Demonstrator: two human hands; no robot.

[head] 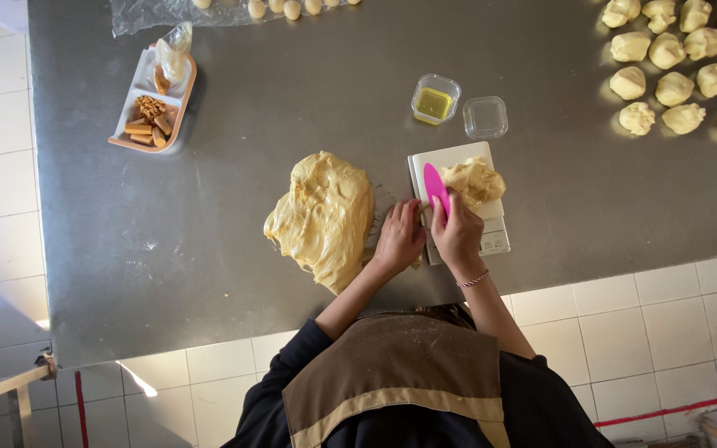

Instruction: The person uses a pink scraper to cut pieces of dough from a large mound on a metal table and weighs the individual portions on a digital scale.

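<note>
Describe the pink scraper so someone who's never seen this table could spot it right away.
On the grey steel table, find the white kitchen scale right of the big yellow dough mass. The pink oval plastic scraper stands on it in the right hand, the only pink thing there.

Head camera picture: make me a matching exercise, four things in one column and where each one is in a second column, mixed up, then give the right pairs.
Things:
1. pink scraper
2. big dough mass
3. small dough piece
4. oil container

Places:
A. on the white scale
B. in the right hand
C. on the steel table beyond the scale, beside a clear lid
D. on the table just left of the left hand

Pairs: 1-B, 2-D, 3-A, 4-C
</note>
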